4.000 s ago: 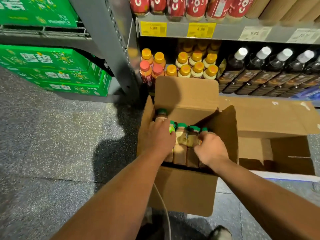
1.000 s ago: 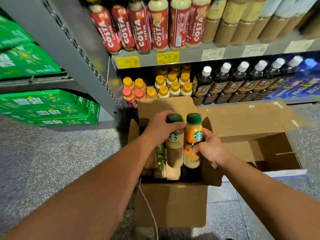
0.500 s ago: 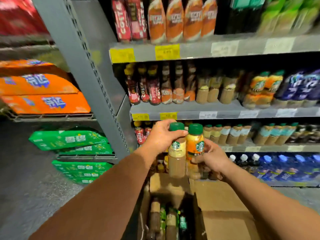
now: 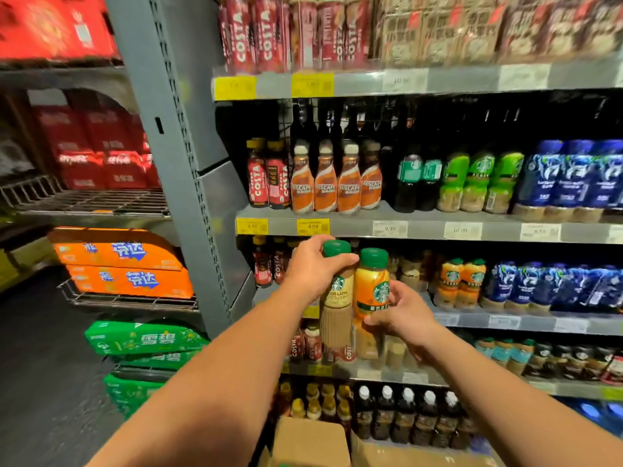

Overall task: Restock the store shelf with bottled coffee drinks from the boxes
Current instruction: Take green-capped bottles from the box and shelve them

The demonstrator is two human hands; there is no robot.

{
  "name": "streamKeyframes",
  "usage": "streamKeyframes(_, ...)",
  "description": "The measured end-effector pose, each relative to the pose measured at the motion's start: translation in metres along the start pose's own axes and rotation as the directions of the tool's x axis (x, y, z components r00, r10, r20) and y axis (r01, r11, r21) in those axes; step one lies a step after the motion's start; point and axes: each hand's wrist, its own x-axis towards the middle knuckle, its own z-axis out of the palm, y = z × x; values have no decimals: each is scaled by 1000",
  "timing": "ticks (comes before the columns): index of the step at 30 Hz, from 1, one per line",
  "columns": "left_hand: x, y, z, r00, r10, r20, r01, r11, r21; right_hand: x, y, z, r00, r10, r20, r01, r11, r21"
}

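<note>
Grey steel shelving [image 4: 421, 229] packed with bottled drinks fills the head view, with its perforated upright [image 4: 182, 163] on the left. Beyond that, orange cartons [image 4: 118, 264] and green cartons [image 4: 141, 338] are stacked on wire racks. Both my arms reach forward, just below the shelf lined with Nescafé bottles [image 4: 337, 187]. My left hand [image 4: 313, 271] grips a tan latte bottle [image 4: 337, 318] by the neck, fingers curled round it just under the green cap. My right hand [image 4: 401, 311] holds an orange-label bottle [image 4: 371, 288] lower down, fingers curled round its right side and thumb across the front below the logo. The two bottles are upright and side by side, raised in the air in front of the shelf face, not set down on it. To their right on the shelf stand matching orange-label bottles [image 4: 462, 281]. At the bottom edge, a cardboard box [image 4: 310, 439] shows between my forearms
</note>
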Motion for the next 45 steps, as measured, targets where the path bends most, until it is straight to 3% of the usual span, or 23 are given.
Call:
streamKeyframes(7, 24, -19, 33, 998, -13, 53, 12, 1000, 11, 25, 11, -19, 997, 16, -80, -23, 995, -94)
streamKeyframes(15, 62, -46, 83, 986, 3, 164, -3, 1000, -4, 58, 40, -40, 979, 59, -193, -64, 998, -20)
streamKeyframes(22, 93, -62, 150, 976, -63, 210, 77, 995, -60, 94, 69, -87, 964, 62, -260, -71, 997, -29)
streamKeyframes(31, 133, -75, 214, 989, -89, 119, 91, 996, -16, 161, 100, -135, 966, 84, -246, -89, 996, -10)
streamKeyframes(41, 153, -107, 231, 994, -100, 54, 99, 995, 11, 204, 119, -137, 918, 62, -391, -57, 998, 23)
streamKeyframes(45, 155, -116, 233, 996, -82, 30, 81, 996, 26, 219, 125, -133, 884, 39, -467, -79, 995, -66)
